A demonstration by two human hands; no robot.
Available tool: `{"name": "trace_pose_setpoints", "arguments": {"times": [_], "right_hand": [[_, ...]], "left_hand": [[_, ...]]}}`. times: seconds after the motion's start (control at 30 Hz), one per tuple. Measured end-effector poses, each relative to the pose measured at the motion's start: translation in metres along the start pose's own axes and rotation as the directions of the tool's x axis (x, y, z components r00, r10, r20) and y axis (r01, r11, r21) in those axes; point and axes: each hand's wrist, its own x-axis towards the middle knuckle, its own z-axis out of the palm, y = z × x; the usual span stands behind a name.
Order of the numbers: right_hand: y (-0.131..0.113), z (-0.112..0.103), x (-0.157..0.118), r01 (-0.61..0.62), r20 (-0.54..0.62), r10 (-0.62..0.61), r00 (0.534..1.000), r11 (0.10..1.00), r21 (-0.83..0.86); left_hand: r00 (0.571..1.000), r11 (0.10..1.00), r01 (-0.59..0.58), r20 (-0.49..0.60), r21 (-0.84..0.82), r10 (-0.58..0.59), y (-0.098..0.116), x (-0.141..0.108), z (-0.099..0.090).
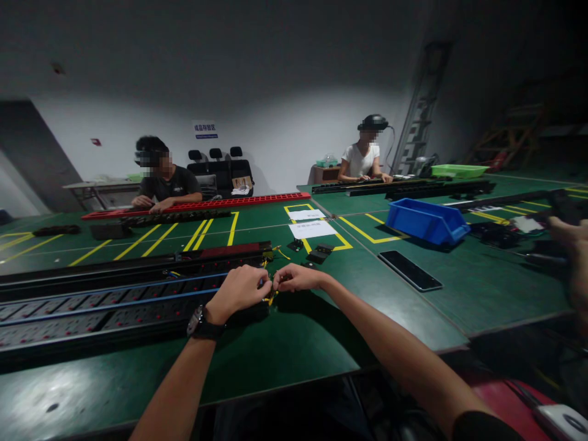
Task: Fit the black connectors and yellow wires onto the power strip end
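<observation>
A long black rail assembly (114, 300) with rows of dark modules and blue strips lies across the left of the green table. At its right end, yellow wires (271, 299) stick out. My left hand (241, 289), with a watch on the wrist, rests over that end, its fingers closed at the wires. From the right, my right hand (294, 278) meets it there, thumb and fingers pinched together. Whatever small part lies between the fingertips of both hands is too small to make out.
Small black parts (320, 252) and paper sheets (312, 229) lie beyond my hands. To the right are a phone (408, 270) and a blue bin (427, 222). Two people sit across the table; another person's hand (569, 236) shows at the right edge.
</observation>
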Motion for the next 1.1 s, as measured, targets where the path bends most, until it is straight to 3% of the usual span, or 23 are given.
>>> {"name": "trace_pose_setpoints", "arguments": {"times": [0.53,0.83,1.1], "right_hand": [[0.016,0.002,0.008,-0.009,0.015,0.006,1.000,0.990,0.142],[0.016,0.002,0.010,-0.010,-0.001,0.011,1.000,0.994,0.111],[0.013,0.003,0.009,0.035,-0.013,-0.035,0.999,0.999,0.000]], "left_hand": [[1.000,1.000,-0.020,-0.001,-0.014,0.020,0.003,0.001,0.001],[0.996,1.000,-0.030,0.080,0.006,0.029,0.008,0.000,0.001],[0.985,0.998,0.066,0.156,0.020,-0.068,0.019,-0.002,0.005]]}}
